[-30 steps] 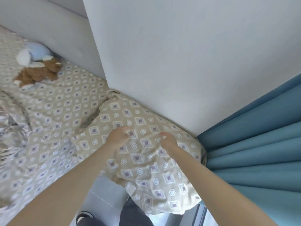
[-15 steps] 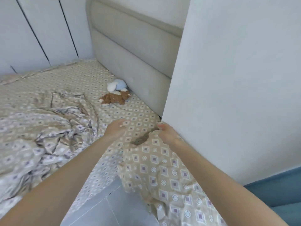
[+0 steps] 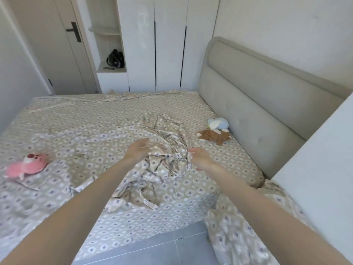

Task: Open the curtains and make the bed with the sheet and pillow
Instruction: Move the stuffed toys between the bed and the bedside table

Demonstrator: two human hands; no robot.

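A crumpled top sheet (image 3: 164,165) with a beige diamond pattern lies bunched in the middle of the bed (image 3: 95,111). My left hand (image 3: 136,152) hovers over the bunch's left side, fingers spread and relaxed. At the bunch's right edge my right hand (image 3: 200,158) is stretched out with fingers loosely bent; neither hand grips cloth. The matching pillow (image 3: 238,236) lies at the lower right, between the bed's near corner and a white panel, under my right forearm. No curtain is in view.
A padded grey headboard (image 3: 257,92) stands at right. A brown plush (image 3: 214,136) and a blue-white plush (image 3: 218,123) lie near it, a pink plush (image 3: 26,166) at left. White panel (image 3: 315,178) at right, wardrobe and door behind, grey floor (image 3: 152,253) below.
Both hands have let go of the pillow, which now lies at the lower right. The view has swung left from the curtain and wall to the bed, and my hands reach over the crumpled sheet.
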